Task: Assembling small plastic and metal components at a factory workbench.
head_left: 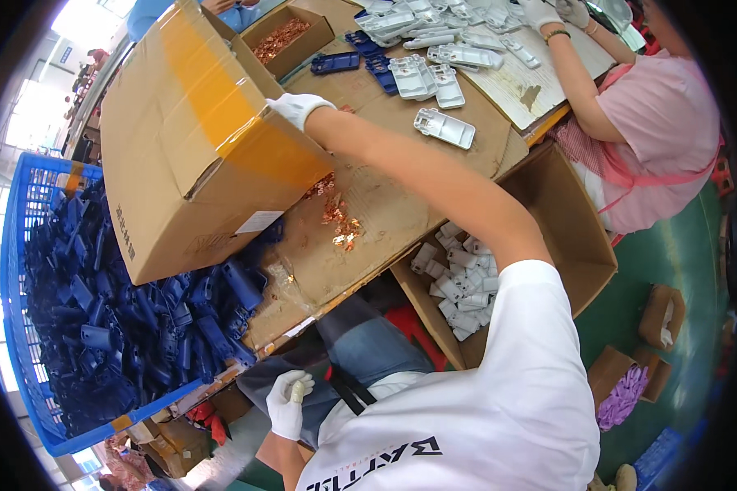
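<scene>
Right hand, white-gloved (300, 109): at 11 o'clock, fingers laid over the edge of a large brown cardboard box with yellow tape (160, 147); firmness of hold, cannot tell. Box: 10 o'clock, tilted above dark blue plastic housings (139, 323) in a blue plastic basket (18, 286). Left hand, white-gloved (288, 404): 7 o'clock, fingers curled, apart from box; contents unclear. Risk: one-handed support could let box slip, scattering small copper-coloured metal pieces (333, 213) near centre.
</scene>
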Available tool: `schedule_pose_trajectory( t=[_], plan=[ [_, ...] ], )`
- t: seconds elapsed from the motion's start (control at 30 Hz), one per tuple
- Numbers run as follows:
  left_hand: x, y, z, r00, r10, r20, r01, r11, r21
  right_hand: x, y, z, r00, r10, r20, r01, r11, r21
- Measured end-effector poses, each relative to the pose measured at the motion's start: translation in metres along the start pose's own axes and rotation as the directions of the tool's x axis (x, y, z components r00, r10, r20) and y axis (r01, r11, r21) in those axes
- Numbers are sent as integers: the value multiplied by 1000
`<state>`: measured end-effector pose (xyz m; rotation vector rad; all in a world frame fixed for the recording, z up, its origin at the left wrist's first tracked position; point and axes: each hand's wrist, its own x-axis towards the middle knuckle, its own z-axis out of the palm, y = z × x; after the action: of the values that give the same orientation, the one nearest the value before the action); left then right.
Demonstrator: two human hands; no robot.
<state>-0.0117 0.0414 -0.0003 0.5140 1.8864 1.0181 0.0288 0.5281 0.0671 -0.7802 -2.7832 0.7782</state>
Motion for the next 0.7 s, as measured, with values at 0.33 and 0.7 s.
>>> schedule_pose_trajectory(
  t=[0.33, 0.7],
  plan=[
    [14, 7, -1, 998, 61, 7, -61, 995, -74, -18, 44, -16, 927, -142, -346, 166, 985, 41],
    [33, 37, 10, 978, 189, 86, -148, 925, -350, -229, -17, 4, 803, 508, -312, -124, 653, 747]
  ],
)
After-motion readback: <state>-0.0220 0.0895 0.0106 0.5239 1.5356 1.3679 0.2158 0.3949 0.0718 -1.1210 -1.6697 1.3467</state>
